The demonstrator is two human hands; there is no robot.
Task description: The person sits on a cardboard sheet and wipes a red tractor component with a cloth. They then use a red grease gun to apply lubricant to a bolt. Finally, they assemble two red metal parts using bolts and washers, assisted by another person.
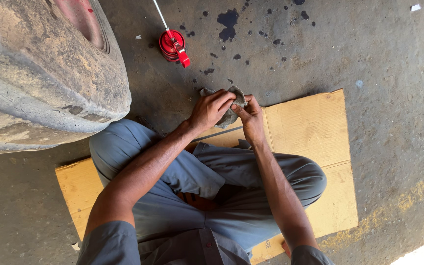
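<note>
1. Left hand [211, 109] grips the crumpled grey rag [229, 105], fingers curled over it.
2. The rag, dirty and bunched without a clear long axis, sits above the cardboard sheet's [315, 132] far edge.
3. Right hand [251, 118] pinches the rag's right side.

- One view only, from the head, looking almost straight down at the person's own lap and the floor [379, 59].
- Close in: forearms fill the lower middle, hands meet near centre.
- A tyre [40, 73] crowds 10 o'clock; a red can [172, 45] lies towards 12.
</note>
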